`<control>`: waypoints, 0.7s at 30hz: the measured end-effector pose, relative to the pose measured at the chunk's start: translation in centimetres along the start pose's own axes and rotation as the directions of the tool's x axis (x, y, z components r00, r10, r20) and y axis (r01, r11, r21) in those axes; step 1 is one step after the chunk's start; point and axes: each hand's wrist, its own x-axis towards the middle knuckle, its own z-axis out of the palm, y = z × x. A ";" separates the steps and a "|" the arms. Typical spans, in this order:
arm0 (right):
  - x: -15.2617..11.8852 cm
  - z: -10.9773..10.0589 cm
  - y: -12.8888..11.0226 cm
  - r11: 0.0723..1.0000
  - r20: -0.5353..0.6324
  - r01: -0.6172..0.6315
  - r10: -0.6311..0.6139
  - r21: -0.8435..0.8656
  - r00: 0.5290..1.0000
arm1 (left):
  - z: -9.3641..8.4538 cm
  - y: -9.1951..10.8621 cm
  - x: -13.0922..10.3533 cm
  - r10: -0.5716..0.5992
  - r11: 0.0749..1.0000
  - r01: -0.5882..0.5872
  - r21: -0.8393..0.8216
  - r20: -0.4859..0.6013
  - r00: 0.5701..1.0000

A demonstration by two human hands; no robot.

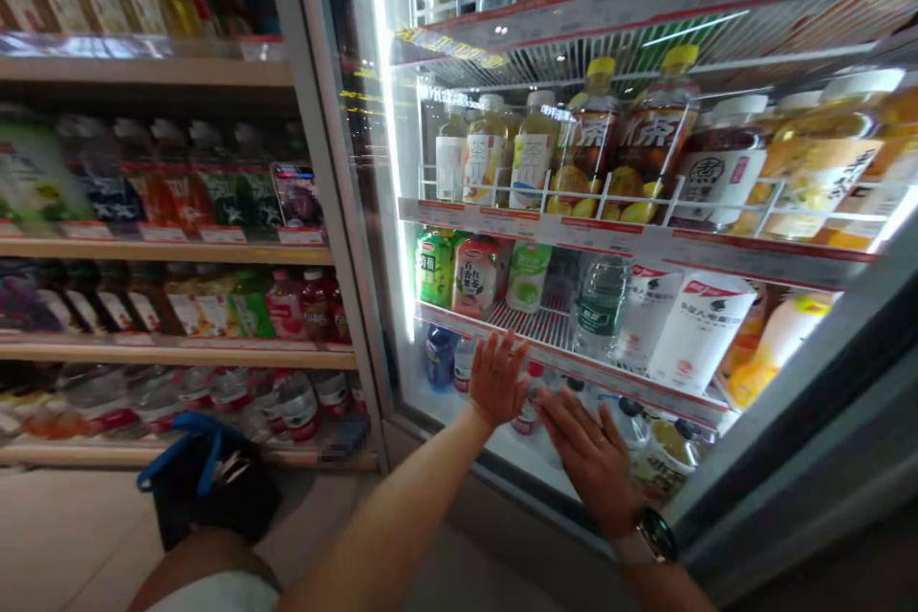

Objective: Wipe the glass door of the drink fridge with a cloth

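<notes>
My left hand is raised with its fingers spread, in front of the lower shelves of a lit drinks cooler. Lower and to the right is my right hand, fingers stretched out toward the left hand, a dark watch at its wrist. Neither hand holds anything. Whether they touch the cooler's glass is unclear. Close beyond them are a clear water bottle with a green label, white pouches and, partly hidden behind my hands, a red-capped bottle on the bottom level.
Tea bottles line the cooler's middle shelf behind wire rails. An open rack of bottled drinks stands to the left. A black bag with blue handles rests on the floor, near a bent knee. A dark frame borders the right.
</notes>
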 end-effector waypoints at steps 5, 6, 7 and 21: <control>2.9 -2.9 2.6 0.973 -0.197 -0.135 0.097 -0.189 0.976 | 0.0 0.1 0.0 -0.004 1.000 0.004 0.031 -0.004 1.000; 3.5 -3.5 3.3 0.965 -0.274 -0.176 0.118 -0.196 0.954 | 0.0 0.1 0.0 -0.001 0.999 0.002 0.033 -0.007 1.000; 4.1 -4.1 4.0 0.956 -0.348 -0.225 0.149 -0.190 0.925 | 0.0 0.1 0.0 0.002 0.999 -0.002 0.033 -0.011 1.000; 6.5 -2.4 2.6 0.945 -0.401 -0.277 0.189 -0.175 0.897 | -0.1 0.0 -0.1 0.008 1.000 -0.007 0.031 -0.020 1.000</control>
